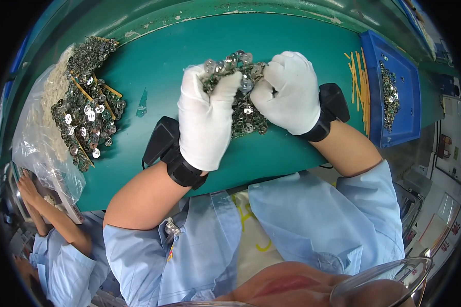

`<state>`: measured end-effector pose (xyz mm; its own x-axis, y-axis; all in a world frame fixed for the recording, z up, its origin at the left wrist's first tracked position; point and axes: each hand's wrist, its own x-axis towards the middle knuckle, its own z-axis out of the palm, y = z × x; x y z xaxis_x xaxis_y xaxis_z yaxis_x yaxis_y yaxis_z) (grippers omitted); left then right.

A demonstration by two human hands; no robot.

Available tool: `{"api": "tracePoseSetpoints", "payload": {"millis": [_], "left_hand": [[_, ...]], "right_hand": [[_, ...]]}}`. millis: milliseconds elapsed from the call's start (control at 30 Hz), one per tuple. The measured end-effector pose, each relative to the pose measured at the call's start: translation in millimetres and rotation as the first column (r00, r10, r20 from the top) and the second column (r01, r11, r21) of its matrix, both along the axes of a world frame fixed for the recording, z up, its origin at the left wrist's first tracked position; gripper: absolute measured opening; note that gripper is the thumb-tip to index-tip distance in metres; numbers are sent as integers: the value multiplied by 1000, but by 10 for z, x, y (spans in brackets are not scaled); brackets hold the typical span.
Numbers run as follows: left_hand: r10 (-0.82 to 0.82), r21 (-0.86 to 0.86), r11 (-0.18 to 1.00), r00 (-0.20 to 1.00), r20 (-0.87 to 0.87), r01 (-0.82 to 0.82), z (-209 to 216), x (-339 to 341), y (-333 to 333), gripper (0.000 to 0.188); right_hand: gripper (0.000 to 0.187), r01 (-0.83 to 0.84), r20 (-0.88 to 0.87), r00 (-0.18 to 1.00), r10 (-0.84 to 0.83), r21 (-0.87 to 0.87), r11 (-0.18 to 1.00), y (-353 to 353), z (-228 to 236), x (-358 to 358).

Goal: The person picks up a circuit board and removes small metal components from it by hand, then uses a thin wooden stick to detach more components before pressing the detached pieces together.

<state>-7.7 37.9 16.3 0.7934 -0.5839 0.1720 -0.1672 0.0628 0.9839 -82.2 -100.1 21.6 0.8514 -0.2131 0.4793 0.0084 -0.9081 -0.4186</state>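
Two gloved hands grip metal parts; dark characters far right

Here we are above a smooth green worktop stretching across the middle of the frame, and along the top we've got a raised green border, bowed by the lens, its paint chipped pale in patches, soft light glinting off it at upper left! Out to the right edge we pick up a pale panel, and down at lower right a white surface with red markings, wall or floor we can't tell.
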Motion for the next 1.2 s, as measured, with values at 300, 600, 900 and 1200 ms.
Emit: {"api": "tracePoseSetpoints", "payload": {"millis": [300, 600, 900, 1200], "left_hand": [[-22, -15, 1000, 937, -348, 18, 6, 262, -34, 18], [-223, -123, 975, 860, -459, 188, 77, 178, -39, 18], [-104, -116, 990, 978, -181, 84, -51, -22, -54, 20], [-151, -145, 985, 886, -438, 96, -14, 259, -60, 18]], "right_hand": [[11, -134, -234, 929, 288, 514, 847, -117, 7, -41], [11, 50, -169, 985, 30, 448, 893, -8, 85, -34], [11, 61, -132, 987, -94, -230, 971, 98, 120, -28], [15, -19, -290, 906, 310, 702, 712, -123, 111, -22]]}}
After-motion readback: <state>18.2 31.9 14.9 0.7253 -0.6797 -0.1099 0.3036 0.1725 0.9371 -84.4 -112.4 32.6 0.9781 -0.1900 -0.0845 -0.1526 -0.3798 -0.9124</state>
